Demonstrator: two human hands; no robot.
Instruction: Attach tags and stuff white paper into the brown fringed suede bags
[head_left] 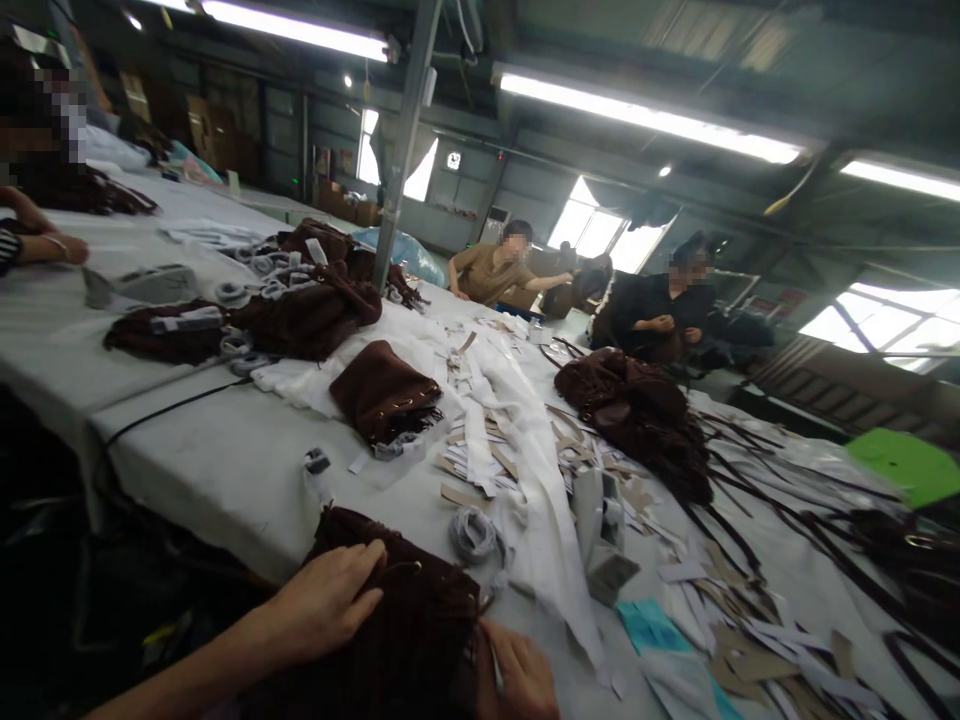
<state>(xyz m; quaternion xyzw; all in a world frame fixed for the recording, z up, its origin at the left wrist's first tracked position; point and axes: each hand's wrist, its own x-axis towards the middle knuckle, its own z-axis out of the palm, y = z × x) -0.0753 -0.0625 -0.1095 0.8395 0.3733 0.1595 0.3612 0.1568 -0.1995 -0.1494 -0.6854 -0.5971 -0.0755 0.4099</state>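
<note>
A dark brown drawstring-style bag (405, 625) with small gold eyelets along its top lies at the table's near edge. My left hand (330, 595) is closed on its upper left part, thumb and fingers pressing the material. At the bag's right side, my right hand (521, 675) grips the edge, its fingertips partly hidden. A roll of grey strap (474, 533) rests just beyond the bag. Farther back sits another brown bag (382, 392) with gold eyelets, on its side.
Several brown bags (307, 315) are heaped at left, with more bags (634, 410) at right. Paper and card strips (487, 455) litter the middle. A grey tape dispenser (600, 530) stands right of the bag. A metal post (405, 140) rises behind. Other people work around the table.
</note>
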